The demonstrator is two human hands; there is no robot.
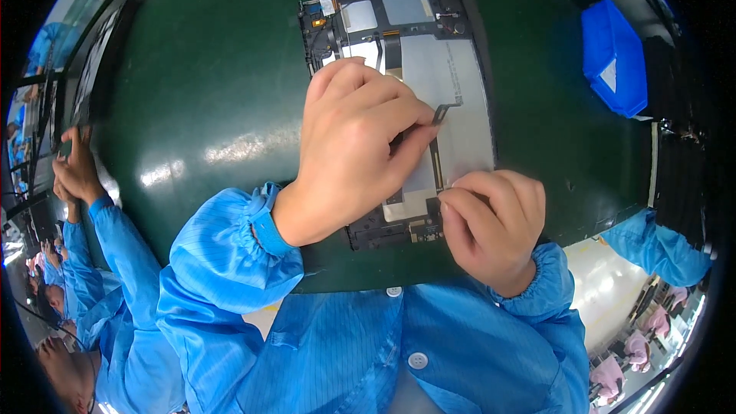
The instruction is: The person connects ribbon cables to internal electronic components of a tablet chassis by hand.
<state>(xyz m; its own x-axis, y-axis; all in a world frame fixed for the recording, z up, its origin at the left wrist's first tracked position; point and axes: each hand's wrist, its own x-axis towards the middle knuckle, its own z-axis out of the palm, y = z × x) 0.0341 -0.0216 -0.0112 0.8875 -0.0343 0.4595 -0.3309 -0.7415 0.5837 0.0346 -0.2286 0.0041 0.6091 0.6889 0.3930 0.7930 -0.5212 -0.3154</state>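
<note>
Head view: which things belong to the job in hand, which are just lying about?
In the job:
thin dark strip, pinched by left hand and right hand
flat device beneath, inner parts exposed

Apparently lying about:
blue bin, untouched
dark objects beside it, unclear

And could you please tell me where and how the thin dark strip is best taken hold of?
Probably by its near end, coming from the right, in a light thumb-and-finger pinch, where the right hand is: the strip is long and narrow, and the left hand is at its bent far end.
</note>
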